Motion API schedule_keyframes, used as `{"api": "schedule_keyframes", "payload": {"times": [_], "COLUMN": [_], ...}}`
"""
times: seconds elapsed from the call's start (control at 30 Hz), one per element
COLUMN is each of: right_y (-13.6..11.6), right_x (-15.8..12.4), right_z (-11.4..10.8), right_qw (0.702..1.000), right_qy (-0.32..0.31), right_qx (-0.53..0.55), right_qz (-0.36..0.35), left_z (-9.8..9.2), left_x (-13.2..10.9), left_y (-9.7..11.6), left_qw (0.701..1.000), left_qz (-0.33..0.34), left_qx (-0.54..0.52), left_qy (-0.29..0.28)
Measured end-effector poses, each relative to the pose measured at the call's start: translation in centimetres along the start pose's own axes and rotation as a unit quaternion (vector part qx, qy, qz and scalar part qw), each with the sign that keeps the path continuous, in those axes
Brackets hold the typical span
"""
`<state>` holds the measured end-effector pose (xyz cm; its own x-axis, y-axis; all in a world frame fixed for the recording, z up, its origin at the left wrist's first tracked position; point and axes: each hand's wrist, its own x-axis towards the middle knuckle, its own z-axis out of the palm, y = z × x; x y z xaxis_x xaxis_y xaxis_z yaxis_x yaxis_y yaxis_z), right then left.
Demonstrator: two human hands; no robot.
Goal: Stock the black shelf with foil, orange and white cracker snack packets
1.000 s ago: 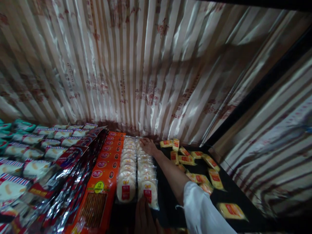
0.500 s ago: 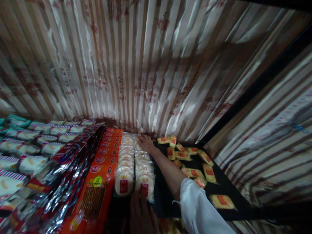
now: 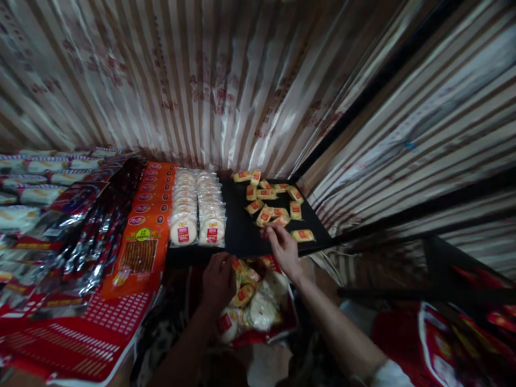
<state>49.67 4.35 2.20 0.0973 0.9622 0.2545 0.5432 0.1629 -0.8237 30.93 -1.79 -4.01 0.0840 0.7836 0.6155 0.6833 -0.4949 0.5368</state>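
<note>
My right hand (image 3: 284,247) hovers over the front edge of the black shelf, its fingers loosely bent and nothing visible between them. Just beyond its fingertips lie small yellow wrapped snack packets (image 3: 265,215), scattered across the shelf's right part. My left hand (image 3: 219,279) is at the rear left of a red basket (image 3: 291,317), dark and partly curled, beside yellow packets (image 3: 245,294) inside. Its fingertips are too dim to show a grip. Clear-wrapped round white crackers (image 3: 263,313) also fill the basket. Two rows of similar crackers (image 3: 212,231) stand on the shelf.
Left of the crackers are orange snack packs (image 3: 147,215), then dark glossy packs (image 3: 91,242) and white packets (image 3: 40,194). A red perforated basket (image 3: 80,341) stands lower left. Striped curtains (image 3: 201,80) hang behind, and a dark frame bar (image 3: 363,102) slants on the right.
My right hand has come off the back of the right cracker row to the shelf's front edge. My left hand has moved down from the front crackers to the basket. The view has tilted downward.
</note>
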Motion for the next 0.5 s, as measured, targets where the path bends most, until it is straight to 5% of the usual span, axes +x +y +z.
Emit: {"api": "schedule_keyframes", "payload": {"times": [0.17, 0.27, 0.37, 0.5], "right_y": [4.8, 7.4, 8.7, 9.1], "right_x": [-9.4, -12.4, -13.4, -13.2], "right_z": [-4.2, -4.4, -4.1, -4.3], "right_qw": [0.949, 0.899, 0.874, 0.898], "right_qy": [-0.160, -0.275, -0.285, -0.267], "right_qx": [-0.240, -0.330, -0.387, -0.346], "right_qz": [0.131, 0.083, 0.072, 0.040], "left_z": [0.3, 0.4, -0.1, -1.1], "left_x": [-2.3, -3.4, -4.0, -4.6], "left_y": [2.0, 2.7, 3.3, 4.0], "left_qw": [0.984, 0.971, 0.960, 0.949], "left_qz": [-0.017, -0.047, -0.083, -0.125], "left_qx": [-0.044, -0.040, -0.037, -0.026], "left_qy": [-0.170, -0.229, -0.263, -0.289]}}
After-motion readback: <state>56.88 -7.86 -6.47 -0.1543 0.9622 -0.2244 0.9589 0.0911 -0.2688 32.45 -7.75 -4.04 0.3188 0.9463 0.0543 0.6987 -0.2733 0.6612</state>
